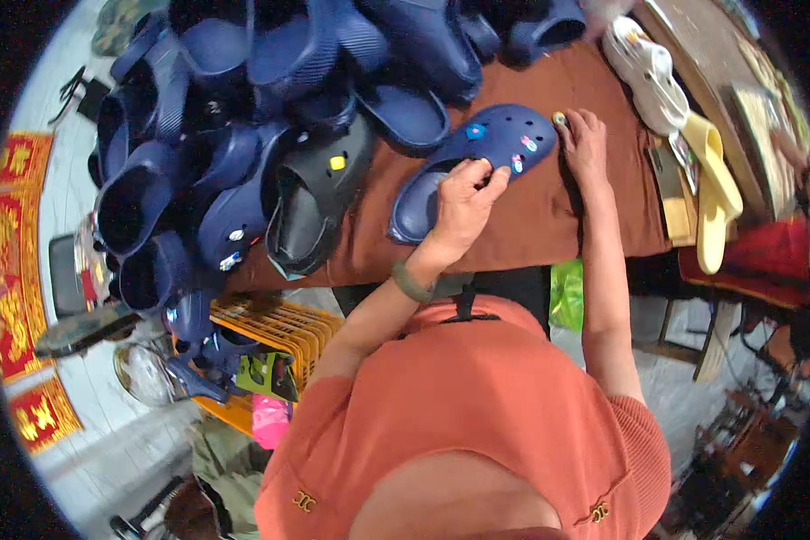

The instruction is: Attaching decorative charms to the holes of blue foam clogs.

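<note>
A navy blue clog (497, 142) lies on the brown cloth in front of me, its toe pointing away and to the right. Several small charms, one blue and others pink and white, sit on its upper. My left hand (466, 200) grips the clog near its opening, with thumb and fingers closed on the edge of the upper. To the right of the toe, my right hand (587, 148) rests on the cloth, its fingertips pinched at a small round yellow and white charm (559, 118). A black clog (337, 189) with a yellow charm lies left of the blue one.
Many navy clogs (216, 45) are heaped across the table's far and left side. A white clog (648, 76) and a pale yellow slipper (715, 193) lie at the right edge of the brown cloth (549, 216). Below on the left stands an orange crate (283, 324) holding clogs.
</note>
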Tool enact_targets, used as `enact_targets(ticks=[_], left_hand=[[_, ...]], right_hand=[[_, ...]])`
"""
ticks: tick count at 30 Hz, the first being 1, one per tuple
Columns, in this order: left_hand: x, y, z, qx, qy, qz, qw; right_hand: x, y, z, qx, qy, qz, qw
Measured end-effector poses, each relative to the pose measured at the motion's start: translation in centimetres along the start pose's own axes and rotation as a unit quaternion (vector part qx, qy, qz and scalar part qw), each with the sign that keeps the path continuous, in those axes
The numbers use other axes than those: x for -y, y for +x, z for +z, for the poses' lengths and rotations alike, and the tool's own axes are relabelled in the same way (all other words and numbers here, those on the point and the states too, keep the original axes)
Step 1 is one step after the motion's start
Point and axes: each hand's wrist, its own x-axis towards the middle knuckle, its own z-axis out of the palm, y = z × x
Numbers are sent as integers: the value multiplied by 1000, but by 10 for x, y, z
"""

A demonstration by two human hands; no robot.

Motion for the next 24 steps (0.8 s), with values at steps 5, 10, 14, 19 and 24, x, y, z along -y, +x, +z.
enact_targets(ticks=[5,10,14,19,24], left_hand=[[-6,2,-1,2,3,-57,998],[-8,7,-3,11,36,-80,996],[-4,5,-3,23,8,-110,994],[12,-5,-6,102,227,31,968],[24,-10,-9,129,203,31,970]], right_hand=[[4,-4,0,55,38,75,995],[9,-1,1,6,56,-40,998],[13,7,3,69,64,-37,995],[12,5,4,52,129,-108,984],[-2,1,10,156,120,-112,974]])
